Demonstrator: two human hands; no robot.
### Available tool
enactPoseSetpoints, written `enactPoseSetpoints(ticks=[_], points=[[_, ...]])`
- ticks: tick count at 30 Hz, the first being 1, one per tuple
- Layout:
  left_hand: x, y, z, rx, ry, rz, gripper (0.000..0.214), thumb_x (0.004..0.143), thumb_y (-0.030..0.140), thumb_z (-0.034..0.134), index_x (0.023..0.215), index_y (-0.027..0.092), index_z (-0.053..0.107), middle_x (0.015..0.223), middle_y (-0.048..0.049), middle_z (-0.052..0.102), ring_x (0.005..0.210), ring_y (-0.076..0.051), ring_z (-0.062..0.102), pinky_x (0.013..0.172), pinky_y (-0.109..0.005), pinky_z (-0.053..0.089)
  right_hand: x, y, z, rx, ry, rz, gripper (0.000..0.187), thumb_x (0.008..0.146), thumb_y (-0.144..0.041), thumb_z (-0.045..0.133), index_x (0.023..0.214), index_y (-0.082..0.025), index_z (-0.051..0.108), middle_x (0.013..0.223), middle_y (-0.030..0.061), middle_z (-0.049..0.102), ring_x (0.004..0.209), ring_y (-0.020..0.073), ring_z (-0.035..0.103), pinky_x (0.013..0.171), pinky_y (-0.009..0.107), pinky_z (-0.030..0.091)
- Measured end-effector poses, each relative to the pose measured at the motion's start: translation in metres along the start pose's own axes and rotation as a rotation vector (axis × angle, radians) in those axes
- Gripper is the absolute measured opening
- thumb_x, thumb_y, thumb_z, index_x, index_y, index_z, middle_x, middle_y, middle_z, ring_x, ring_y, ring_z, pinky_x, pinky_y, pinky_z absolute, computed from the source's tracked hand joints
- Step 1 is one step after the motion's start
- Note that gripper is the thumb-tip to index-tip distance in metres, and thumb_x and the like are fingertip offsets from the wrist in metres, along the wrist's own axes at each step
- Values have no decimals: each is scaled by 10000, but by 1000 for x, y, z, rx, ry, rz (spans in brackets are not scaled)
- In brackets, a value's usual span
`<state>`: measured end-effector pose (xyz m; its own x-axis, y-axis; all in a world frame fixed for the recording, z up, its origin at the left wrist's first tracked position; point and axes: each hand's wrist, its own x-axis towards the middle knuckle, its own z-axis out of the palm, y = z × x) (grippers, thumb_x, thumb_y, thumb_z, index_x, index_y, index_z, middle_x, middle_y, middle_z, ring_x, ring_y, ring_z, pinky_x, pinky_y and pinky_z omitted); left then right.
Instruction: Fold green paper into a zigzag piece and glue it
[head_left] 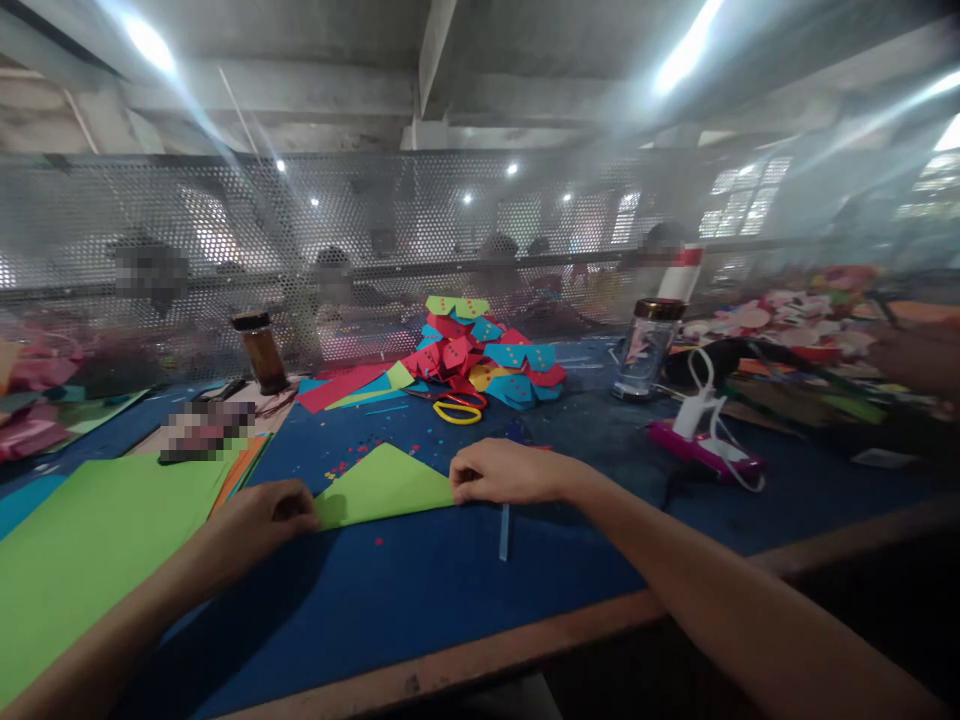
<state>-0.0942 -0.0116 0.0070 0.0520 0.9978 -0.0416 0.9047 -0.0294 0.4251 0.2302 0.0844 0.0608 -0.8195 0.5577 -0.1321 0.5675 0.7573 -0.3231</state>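
Observation:
A green sheet of paper, folded into a triangle (386, 488), lies on the blue table with its long edge toward me. My left hand (274, 515) pinches its left corner. At the opposite corner, my right hand (502, 472) has closed fingers on the paper. Just below the right hand is a narrow pale strip (505, 535). Scissors with yellow and red handles (459, 408) lie beyond the triangle. Behind them rises a pile of folded red, blue, yellow and green paper pieces (457, 355) with punched dots. Small confetti dots are scattered near the triangle.
Large green sheets (97, 540) are stacked at the left. A jar of brown liquid (260, 352) and a clear bottle (646, 350) stand farther back. To the right lies a magenta device with a white cord (705, 445). Another person's blurred hand (911, 355) is at far right.

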Motion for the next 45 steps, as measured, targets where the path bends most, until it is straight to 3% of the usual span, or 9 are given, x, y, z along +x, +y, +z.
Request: enactPoseSetpoints(ticks=[35, 45], points=[[3, -9, 3, -4, -13, -6, 353, 786, 545, 531, 750, 204, 613, 676, 3, 625, 658, -195, 554, 592, -266, 326, -4, 0, -7, 18, -39, 20, 122, 826, -288, 678, 887, -190, 716, 897, 17, 726, 810, 169, 640, 612, 221, 355], [-2, 1, 0, 32, 13, -4, 333, 804, 508, 504, 753, 193, 601, 668, 1, 606, 656, -202, 543, 601, -276, 323, -3, 2, -5, 16, -34, 32, 121, 829, -292, 688, 884, -186, 710, 890, 16, 721, 794, 160, 634, 610, 225, 344]])
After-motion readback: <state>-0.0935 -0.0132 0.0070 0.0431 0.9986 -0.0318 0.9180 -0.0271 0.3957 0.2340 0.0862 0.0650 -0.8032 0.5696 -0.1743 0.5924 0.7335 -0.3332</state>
